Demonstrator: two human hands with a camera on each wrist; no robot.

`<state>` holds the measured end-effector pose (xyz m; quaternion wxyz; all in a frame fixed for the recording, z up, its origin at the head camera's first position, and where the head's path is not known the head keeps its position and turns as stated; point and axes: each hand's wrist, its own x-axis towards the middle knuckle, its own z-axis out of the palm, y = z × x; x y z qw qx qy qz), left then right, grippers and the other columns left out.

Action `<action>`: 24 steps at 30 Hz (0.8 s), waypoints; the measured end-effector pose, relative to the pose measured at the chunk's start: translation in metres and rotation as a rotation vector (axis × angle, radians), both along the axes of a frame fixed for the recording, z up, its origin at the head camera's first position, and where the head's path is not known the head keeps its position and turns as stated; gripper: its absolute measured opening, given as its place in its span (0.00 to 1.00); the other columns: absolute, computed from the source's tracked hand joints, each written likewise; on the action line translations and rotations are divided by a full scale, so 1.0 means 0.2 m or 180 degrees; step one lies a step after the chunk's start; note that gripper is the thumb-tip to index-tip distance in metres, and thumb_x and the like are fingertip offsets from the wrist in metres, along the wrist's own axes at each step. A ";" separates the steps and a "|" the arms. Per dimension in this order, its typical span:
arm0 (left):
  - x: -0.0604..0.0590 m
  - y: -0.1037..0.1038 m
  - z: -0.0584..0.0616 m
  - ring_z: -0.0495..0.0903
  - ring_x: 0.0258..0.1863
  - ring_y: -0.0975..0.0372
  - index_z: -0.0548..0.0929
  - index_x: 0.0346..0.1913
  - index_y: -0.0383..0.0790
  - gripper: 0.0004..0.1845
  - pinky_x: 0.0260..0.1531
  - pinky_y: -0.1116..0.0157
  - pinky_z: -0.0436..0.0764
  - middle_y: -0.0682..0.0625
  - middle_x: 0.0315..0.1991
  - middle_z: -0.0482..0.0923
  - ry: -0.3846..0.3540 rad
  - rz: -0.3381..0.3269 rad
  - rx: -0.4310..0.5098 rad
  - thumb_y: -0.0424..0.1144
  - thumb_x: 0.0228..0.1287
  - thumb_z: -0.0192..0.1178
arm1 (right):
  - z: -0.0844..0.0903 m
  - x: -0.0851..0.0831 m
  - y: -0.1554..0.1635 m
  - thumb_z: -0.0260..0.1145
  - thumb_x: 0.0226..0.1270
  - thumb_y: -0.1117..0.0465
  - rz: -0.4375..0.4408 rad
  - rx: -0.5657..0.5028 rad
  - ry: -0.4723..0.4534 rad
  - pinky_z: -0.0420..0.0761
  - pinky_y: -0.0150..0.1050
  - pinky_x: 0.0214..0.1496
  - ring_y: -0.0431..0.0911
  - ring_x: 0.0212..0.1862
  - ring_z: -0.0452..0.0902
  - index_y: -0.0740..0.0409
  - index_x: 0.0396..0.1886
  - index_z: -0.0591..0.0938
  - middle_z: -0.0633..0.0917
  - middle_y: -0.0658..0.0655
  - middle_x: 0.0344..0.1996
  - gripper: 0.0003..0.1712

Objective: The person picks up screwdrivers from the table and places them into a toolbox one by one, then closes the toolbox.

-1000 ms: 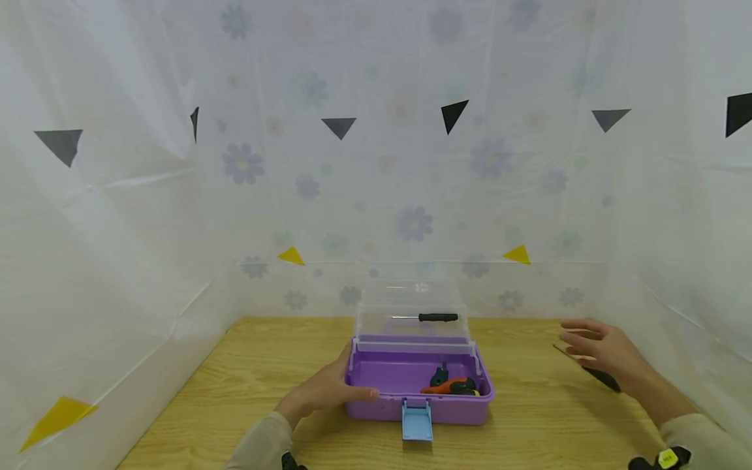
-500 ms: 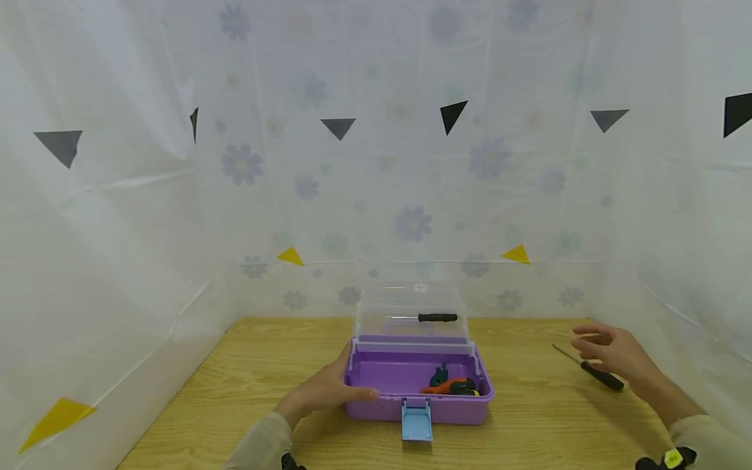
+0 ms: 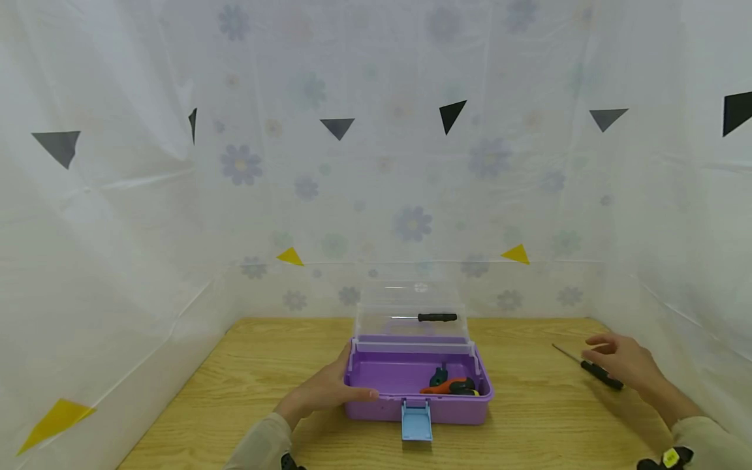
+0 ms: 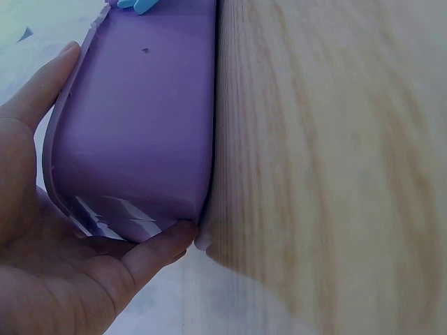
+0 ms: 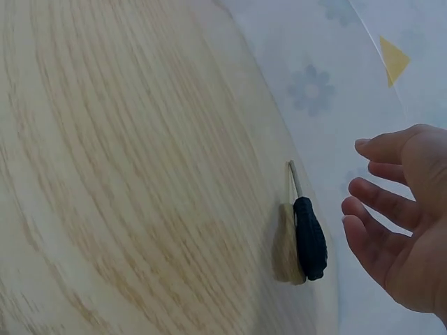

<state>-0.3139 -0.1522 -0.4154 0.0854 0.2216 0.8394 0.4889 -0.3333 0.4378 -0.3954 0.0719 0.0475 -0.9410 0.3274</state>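
Item: screwdriver (image 3: 593, 370), small, with a black ribbed handle and a thin bare metal shaft. It lies flat on the wooden worktop (image 3: 247, 378) near the right edge, shaft pointing toward the far right corner, handle toward the person.

Right hand (image 3: 625, 362): fingers apart and loosely bent, hovering just beside the handle. The wrist view shows a gap between fingertips (image 5: 357, 209) and screwdriver (image 5: 308, 234); nothing is held.

Left hand (image 3: 326, 390): wrapped on the left end of the purple toolbox (image 3: 417, 382), thumb along its upper rim, fingers curled under the corner (plain in the wrist view (image 4: 42, 230)).

Toolbox: purple tray, clear lid (image 3: 411, 310) standing open, pale blue latch (image 3: 416, 421) hanging at the front; it sits mid-worktop, toward the near edge. Inside, an orange-and-black tool (image 3: 455, 386) and a dark teal piece (image 3: 438, 376).

Second black-handled screwdriver (image 3: 425, 317) is seen through the lid, toward the far edge.
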 end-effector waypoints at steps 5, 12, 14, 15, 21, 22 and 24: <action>0.00 0.00 0.00 0.67 0.70 0.40 0.34 0.84 0.43 0.69 0.69 0.35 0.60 0.32 0.75 0.62 0.0018 -0.0042 0.0054 0.56 0.56 0.76 | -0.05 -0.02 0.06 0.65 0.77 0.48 -0.0094 0.0275 -0.0032 0.86 0.50 0.35 0.59 0.39 0.85 0.80 0.63 0.73 0.85 0.75 0.48 0.36; 0.00 0.00 0.00 0.68 0.69 0.41 0.34 0.84 0.42 0.69 0.69 0.36 0.61 0.32 0.75 0.63 0.0025 -0.0052 0.0049 0.57 0.57 0.75 | -0.11 -0.04 0.12 0.68 0.73 0.46 -0.0123 0.0664 -0.0002 0.81 0.61 0.40 0.69 0.44 0.81 0.78 0.58 0.78 0.87 0.70 0.42 0.36; -0.01 0.00 0.00 0.68 0.70 0.41 0.34 0.84 0.41 0.69 0.69 0.36 0.61 0.32 0.75 0.62 0.0018 -0.0034 0.0018 0.57 0.57 0.75 | -0.12 -0.05 0.13 0.69 0.71 0.46 -0.0130 0.0708 -0.0039 0.81 0.61 0.40 0.68 0.44 0.81 0.77 0.57 0.78 0.86 0.70 0.42 0.36; -0.01 0.00 0.00 0.67 0.70 0.41 0.34 0.84 0.41 0.69 0.69 0.36 0.61 0.32 0.76 0.62 0.0022 -0.0023 -0.0002 0.57 0.57 0.75 | -0.12 -0.05 0.13 0.70 0.71 0.46 -0.0131 0.0723 -0.0048 0.81 0.61 0.40 0.68 0.43 0.82 0.77 0.57 0.78 0.87 0.70 0.41 0.36; -0.01 0.00 0.00 0.68 0.69 0.41 0.35 0.84 0.42 0.68 0.69 0.36 0.62 0.32 0.75 0.63 0.0024 -0.0011 0.0007 0.55 0.57 0.75 | -0.15 -0.06 0.12 0.75 0.66 0.50 -0.0050 0.0823 -0.0024 0.81 0.62 0.40 0.63 0.41 0.83 0.74 0.51 0.82 0.87 0.65 0.38 0.30; -0.01 0.00 0.00 0.68 0.69 0.40 0.35 0.84 0.43 0.68 0.69 0.36 0.62 0.32 0.75 0.63 0.0020 -0.0012 0.0014 0.55 0.58 0.75 | -0.15 -0.06 0.11 0.75 0.66 0.52 -0.0031 0.0842 -0.0017 0.82 0.62 0.41 0.62 0.41 0.83 0.74 0.50 0.83 0.87 0.64 0.38 0.28; -0.01 0.00 0.00 0.68 0.70 0.40 0.35 0.84 0.43 0.68 0.69 0.35 0.61 0.32 0.75 0.63 0.0025 -0.0006 0.0016 0.55 0.57 0.75 | -0.15 -0.06 0.09 0.76 0.64 0.54 0.0007 0.0903 -0.0013 0.82 0.61 0.41 0.61 0.40 0.83 0.73 0.48 0.84 0.87 0.62 0.37 0.26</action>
